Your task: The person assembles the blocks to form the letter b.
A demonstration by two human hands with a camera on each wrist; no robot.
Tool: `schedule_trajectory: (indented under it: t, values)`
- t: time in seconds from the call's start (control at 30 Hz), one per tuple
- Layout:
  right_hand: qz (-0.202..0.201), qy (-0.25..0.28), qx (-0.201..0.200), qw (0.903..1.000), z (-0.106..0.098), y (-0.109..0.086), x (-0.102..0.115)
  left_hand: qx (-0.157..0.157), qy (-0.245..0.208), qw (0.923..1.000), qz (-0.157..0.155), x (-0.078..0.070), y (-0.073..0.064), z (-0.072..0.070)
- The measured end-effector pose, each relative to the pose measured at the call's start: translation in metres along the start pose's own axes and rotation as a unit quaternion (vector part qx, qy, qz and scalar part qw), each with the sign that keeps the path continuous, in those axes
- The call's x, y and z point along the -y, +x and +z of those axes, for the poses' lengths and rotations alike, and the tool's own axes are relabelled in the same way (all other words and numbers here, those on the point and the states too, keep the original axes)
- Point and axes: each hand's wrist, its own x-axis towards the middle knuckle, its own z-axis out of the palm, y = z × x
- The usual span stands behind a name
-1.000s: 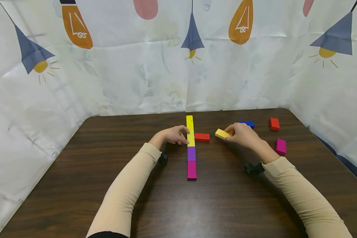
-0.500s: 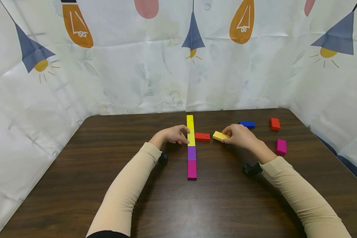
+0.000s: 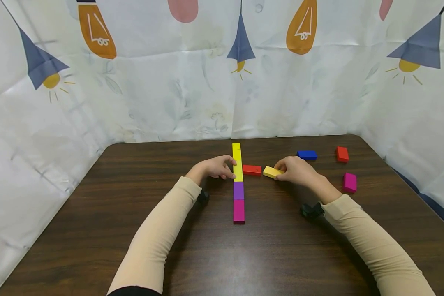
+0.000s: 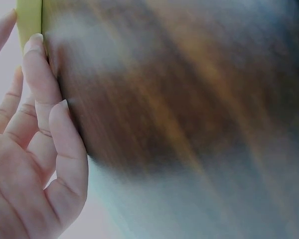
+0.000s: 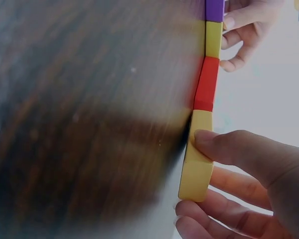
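Observation:
In the head view, a straight line of blocks lies on the table, made of a far yellow block [image 3: 237, 151], a second yellow block [image 3: 238, 172], a purple block [image 3: 238, 190] and a magenta block [image 3: 239, 210]. My left hand [image 3: 216, 167] holds the second yellow block with bent index finger and thumb at its left side. From that block's right side extends a red block [image 3: 252, 170]. My right hand [image 3: 297, 169] pinches a pale yellow block [image 3: 272, 172] between thumb and fingers, slightly tilted, its left end close to the red block's right end.
On the right part of the dark wooden table [image 3: 163, 164] lie a blue block [image 3: 307, 155] behind my right hand, another red block [image 3: 342, 154] and another magenta block [image 3: 349, 182]. A printed white curtain [image 3: 148, 98] surrounds the table's back and sides.
My right hand has moved a little left and down with the pale yellow block, nearing the red block's end. The left hand and the line of blocks have stayed put.

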Motion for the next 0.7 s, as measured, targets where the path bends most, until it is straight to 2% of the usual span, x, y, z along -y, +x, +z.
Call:
schedule_trajectory:
  t: [0.7]
  values:
    - [-0.003, 0.012, 0.001, 0.9999, 0.0026, 0.0014, 0.0006, 0.003, -0.003, 1.0, 0.005, 0.0025, 0.0023, -0.0004]
